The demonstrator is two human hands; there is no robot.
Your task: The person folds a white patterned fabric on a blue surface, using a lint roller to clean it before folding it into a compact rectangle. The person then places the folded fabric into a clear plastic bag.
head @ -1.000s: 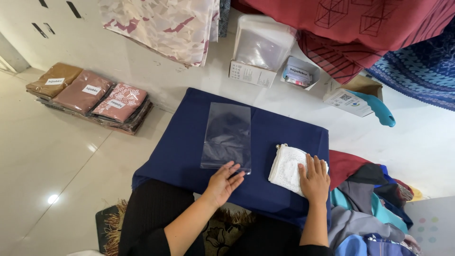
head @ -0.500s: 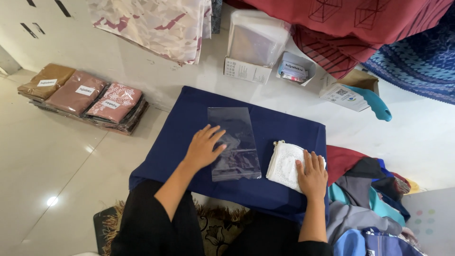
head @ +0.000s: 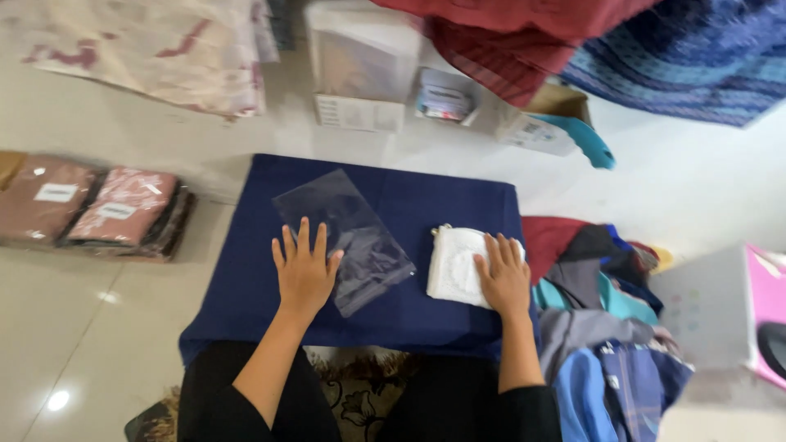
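A dark blue cloth (head: 409, 303) covers a low surface in front of me. On it lies a clear plastic bag (head: 348, 233), turned at an angle. My left hand (head: 303, 270) rests flat with fingers spread on the bag's left edge. To the right sits a folded white cloth (head: 454, 262). My right hand (head: 503, 274) lies flat on the right part of that white cloth, fingers together and pointing away from me.
Wrapped folded fabrics (head: 106, 209) are stacked on the tiled floor at left. White boxes (head: 360, 69) and a small carton (head: 540, 119) stand behind the blue cloth. A heap of coloured clothes (head: 598, 319) lies at right, with a pink and white box (head: 737, 311) beyond.
My left hand slid from the near edge of the blue cloth up onto the plastic bag, which has turned to an angle. My right hand stayed on the white cloth.
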